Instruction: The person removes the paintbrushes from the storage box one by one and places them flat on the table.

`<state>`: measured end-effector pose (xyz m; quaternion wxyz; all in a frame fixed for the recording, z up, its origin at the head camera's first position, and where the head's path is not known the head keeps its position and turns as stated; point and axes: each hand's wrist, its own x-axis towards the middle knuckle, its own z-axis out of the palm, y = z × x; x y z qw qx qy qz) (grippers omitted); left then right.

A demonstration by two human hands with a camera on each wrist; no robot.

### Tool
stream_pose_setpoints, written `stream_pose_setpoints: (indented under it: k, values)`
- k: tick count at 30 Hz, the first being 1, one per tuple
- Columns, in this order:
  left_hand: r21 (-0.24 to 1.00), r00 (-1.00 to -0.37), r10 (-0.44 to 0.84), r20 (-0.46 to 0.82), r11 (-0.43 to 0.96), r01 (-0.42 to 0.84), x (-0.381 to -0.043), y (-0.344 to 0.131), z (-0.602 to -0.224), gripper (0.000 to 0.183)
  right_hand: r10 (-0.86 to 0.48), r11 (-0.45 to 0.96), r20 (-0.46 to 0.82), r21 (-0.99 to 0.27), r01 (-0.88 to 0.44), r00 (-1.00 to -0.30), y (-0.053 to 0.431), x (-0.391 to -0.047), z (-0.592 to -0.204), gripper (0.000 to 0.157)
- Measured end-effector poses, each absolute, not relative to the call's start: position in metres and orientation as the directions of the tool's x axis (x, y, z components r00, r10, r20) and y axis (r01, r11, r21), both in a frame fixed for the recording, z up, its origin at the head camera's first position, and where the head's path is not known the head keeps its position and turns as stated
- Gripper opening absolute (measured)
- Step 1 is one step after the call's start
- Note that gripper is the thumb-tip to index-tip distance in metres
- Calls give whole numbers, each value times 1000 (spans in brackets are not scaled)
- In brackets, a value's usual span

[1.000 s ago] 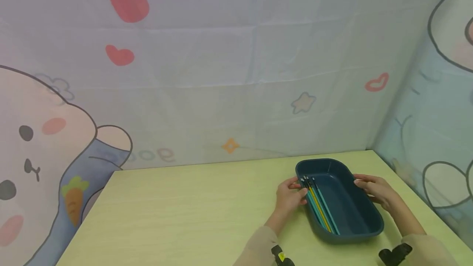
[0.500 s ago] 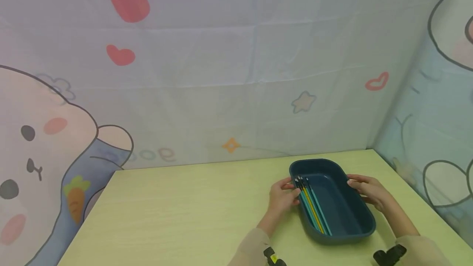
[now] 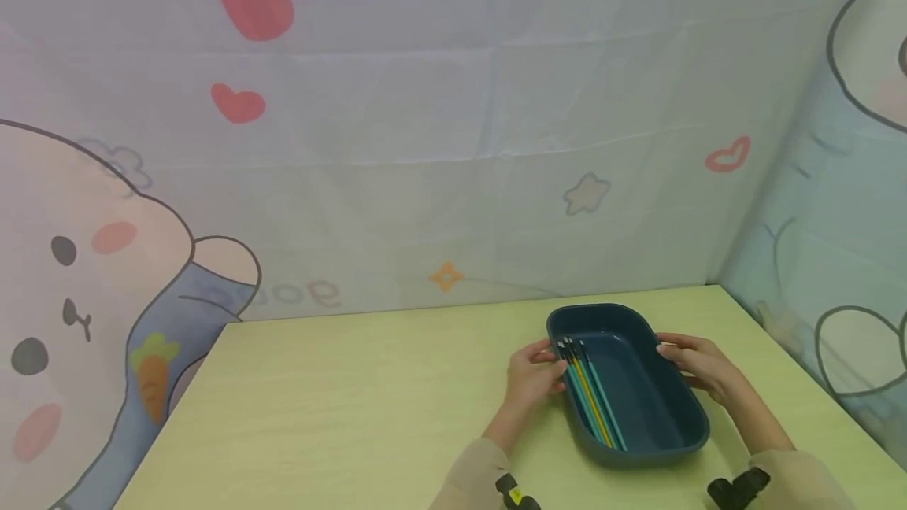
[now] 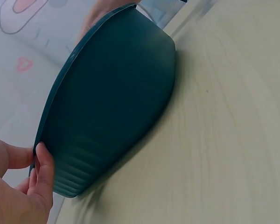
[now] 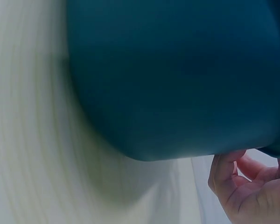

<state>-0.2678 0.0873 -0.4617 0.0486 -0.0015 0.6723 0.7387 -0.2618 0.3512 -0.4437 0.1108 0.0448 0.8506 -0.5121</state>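
A dark teal-blue oblong tray (image 3: 645, 392) with raised walls stands at the right of the table, angled in the head view. Several thin paintbrushes (image 3: 594, 396), with turquoise and yellow handles, lie along its left side, tips toward the far end. My left hand (image 3: 530, 378) pinches the left rim between thumb and fingers; the left wrist view shows this grip (image 4: 25, 179) at one end of the tray wall. On the opposite side my right hand (image 3: 701, 364) holds the right rim. Its fingers (image 5: 226, 172) curl beneath the rim in the right wrist view.
The pale yellow wood-grain table (image 3: 354, 400) stretches left of the tray. A printed cloth (image 3: 397, 101) with hearts and cartoon animals hangs behind it and along the right side. Black straps with small devices (image 3: 738, 488) sit at both wrists.
Both hands have moved a little to the left, taking the tray and the brushes in it along. Their hold on the rims stays the same.
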Motion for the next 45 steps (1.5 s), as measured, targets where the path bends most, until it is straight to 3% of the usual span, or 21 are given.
stream_pose_setpoints:
  k: [45]
  values:
    - [999, -998, 44, -46, -22, -47, -264, 36, -456, 46, -93, 417, -218, -894, 161, -971, 304, -263, -444, 64]
